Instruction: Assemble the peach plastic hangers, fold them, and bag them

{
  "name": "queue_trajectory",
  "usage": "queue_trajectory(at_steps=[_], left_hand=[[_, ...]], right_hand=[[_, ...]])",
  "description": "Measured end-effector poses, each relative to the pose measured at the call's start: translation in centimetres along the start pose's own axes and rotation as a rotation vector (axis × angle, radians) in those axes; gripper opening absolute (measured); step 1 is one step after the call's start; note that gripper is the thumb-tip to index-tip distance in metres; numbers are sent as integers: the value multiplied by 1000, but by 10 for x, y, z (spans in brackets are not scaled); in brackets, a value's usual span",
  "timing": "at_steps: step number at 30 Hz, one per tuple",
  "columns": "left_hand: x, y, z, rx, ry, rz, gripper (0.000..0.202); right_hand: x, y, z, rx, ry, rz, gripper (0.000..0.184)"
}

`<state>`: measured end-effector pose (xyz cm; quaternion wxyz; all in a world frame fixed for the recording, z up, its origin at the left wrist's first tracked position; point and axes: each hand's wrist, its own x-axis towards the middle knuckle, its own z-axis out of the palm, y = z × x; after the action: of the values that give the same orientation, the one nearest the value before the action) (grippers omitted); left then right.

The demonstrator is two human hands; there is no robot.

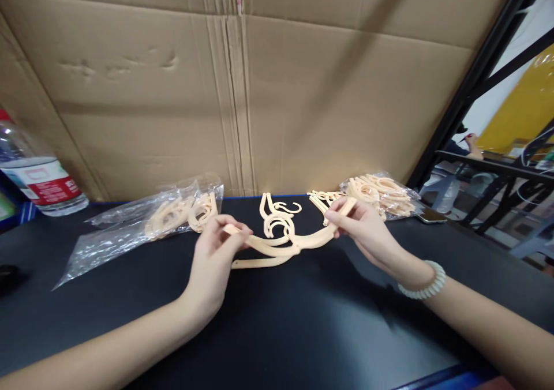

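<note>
A beige plastic folding hanger [277,249] is spread between my two hands, its arms meeting at a joint near the middle. My left hand [215,250] pinches the end of its left arm between thumb and fingers. On the other side, my right hand [358,224] grips the tip of the right arm. Just behind lie loose beige hanger parts [277,220], including curved pieces and a hook [294,207]. Another beige strip [262,262] shows below the left arm; I cannot tell whether it is joined to the hanger.
Clear plastic bags with beige parts lie at the left [173,214] and right [383,194] on the black table [294,332]. A large water bottle [43,185] stands far left. A phone [431,215] lies by the right bag. Cardboard [346,90] walls the back; a person [470,147] sits beyond.
</note>
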<state>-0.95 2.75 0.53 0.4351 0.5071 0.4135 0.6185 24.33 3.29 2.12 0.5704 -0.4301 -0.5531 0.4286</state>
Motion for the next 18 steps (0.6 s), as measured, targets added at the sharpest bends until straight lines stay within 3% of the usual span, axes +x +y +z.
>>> queue_trajectory(at_steps=[3, 5, 6, 8, 11, 12, 15, 18], left_hand=[[13, 0, -6, 52, 135, 184, 24], [13, 1, -7, 231, 119, 338, 22], [11, 2, -7, 364, 54, 408, 18], [1, 5, -5, 659, -222, 538, 9], [-15, 5, 0, 871, -697, 778, 12], [-19, 4, 1, 911, -783, 848, 13], [-24, 0, 2, 981, -850, 988, 12], [-23, 0, 2, 1032, -834, 1061, 9]], right_hand=[[8, 3, -9, -138, 75, 8, 26], [12, 8, -11, -277, 112, -70, 24], [12, 9, -12, -357, 110, -127, 22], [12, 8, -13, -515, 35, -253, 16], [8, -2, -15, -696, -231, -401, 9], [6, -6, -16, -730, -358, -419, 9], [3, -14, -20, -785, -775, -399, 25], [2, -14, -20, -851, -944, -309, 27]])
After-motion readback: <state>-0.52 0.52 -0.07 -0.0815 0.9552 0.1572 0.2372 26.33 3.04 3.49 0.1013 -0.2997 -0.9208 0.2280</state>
